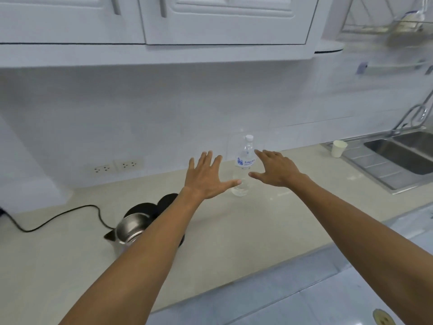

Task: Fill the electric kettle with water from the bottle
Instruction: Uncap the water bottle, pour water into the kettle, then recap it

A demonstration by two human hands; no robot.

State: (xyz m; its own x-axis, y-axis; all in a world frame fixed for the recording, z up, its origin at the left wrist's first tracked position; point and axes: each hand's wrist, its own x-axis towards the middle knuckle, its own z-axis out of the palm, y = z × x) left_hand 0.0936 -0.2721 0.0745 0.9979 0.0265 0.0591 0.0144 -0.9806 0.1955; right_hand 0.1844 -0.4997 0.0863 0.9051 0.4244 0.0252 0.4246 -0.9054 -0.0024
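Observation:
A clear plastic water bottle with a white cap and a blue label stands upright on the beige counter. My left hand hovers just left of it, fingers spread, thumb near the bottle's lower part. My right hand is spread on the bottle's right side, its fingertips by the label. Neither hand grips it. A steel electric kettle with its black lid flipped open sits at the lower left, partly hidden under my left forearm.
A black power cord runs left from the kettle. Wall sockets sit low on the tiled wall. A white paper cup stands beside the steel sink at the right. Cabinets hang overhead.

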